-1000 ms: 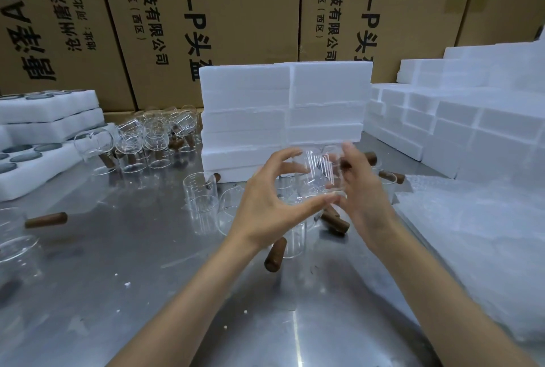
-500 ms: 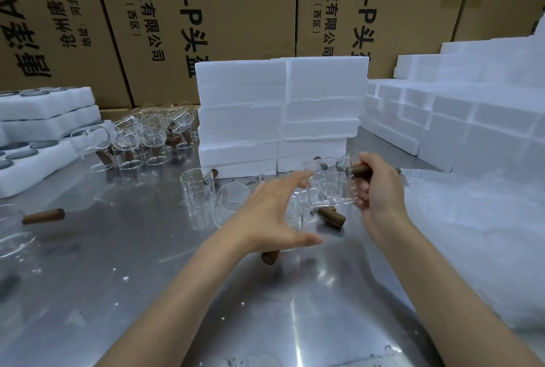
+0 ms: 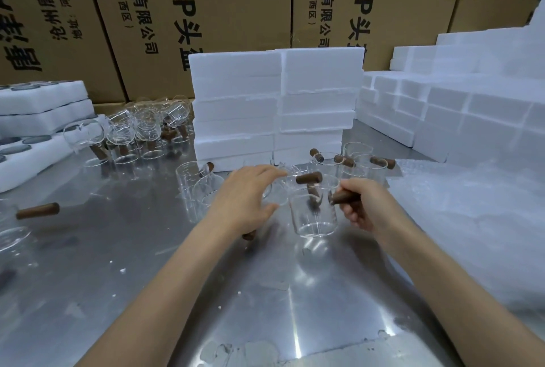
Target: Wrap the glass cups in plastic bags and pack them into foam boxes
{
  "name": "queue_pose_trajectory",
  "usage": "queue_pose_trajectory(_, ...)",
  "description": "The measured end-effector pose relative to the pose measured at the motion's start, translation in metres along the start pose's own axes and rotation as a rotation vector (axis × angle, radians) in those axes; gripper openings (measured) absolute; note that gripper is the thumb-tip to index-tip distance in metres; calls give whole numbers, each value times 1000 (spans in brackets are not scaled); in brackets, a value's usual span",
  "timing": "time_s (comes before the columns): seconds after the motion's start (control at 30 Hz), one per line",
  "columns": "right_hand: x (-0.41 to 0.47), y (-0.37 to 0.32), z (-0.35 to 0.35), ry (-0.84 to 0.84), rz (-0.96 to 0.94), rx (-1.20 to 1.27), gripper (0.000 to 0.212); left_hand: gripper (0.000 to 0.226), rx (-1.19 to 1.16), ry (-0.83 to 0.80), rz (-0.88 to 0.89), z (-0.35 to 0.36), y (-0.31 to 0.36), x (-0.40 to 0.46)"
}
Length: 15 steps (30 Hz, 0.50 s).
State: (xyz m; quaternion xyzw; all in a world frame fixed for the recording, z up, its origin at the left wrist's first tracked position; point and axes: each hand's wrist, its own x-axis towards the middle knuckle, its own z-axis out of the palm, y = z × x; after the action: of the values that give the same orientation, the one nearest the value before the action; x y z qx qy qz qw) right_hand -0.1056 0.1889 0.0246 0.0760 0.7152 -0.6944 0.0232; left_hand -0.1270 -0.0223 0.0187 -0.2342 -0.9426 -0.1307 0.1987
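Note:
A clear glass cup (image 3: 315,213) with a brown wooden handle stands at the middle of the steel table. My right hand (image 3: 365,207) grips that handle and holds the cup upright, at or just above the tabletop. My left hand (image 3: 247,198) hovers with relaxed fingers over several other glass cups (image 3: 203,186) just left of it, fingertips near another cup's brown handle (image 3: 308,178). I cannot tell whether it touches one. A pile of clear plastic bags (image 3: 472,219) lies at the right. White foam boxes (image 3: 274,107) are stacked behind the cups.
More glass cups (image 3: 141,130) are clustered at the back left, beside foam trays with round holes (image 3: 32,142). A cup with a wooden handle (image 3: 37,210) lies at the left edge. Foam blocks (image 3: 442,113) fill the right rear. Cardboard cartons (image 3: 206,12) form the back wall.
My right hand shifted its hold to the handle and lowered the cup from in front of the foam stack to the table. My left hand let go and moved down over the other cups.

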Motion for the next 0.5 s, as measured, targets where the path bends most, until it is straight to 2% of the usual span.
queue_pose_trajectory(0.2, 5, 5, -1, -10, 61, -189, 27, 59, 156, -13, -67, 3, 1, -2)
queue_pose_trajectory(0.37, 3, 9, 1, 23, -53, -335, 25, 59, 165, -5, -18, 2, 9, -3)
queue_pose_trajectory(0.43, -2, 11, 1, 99, -170, -552, 24, 58, 177, -7, -11, 1, 11, -4)
queue_pose_trajectory(0.5, -8, 10, 2, 278, -377, -869, 23, 59, 211, -15, -3, 1, 11, -4)
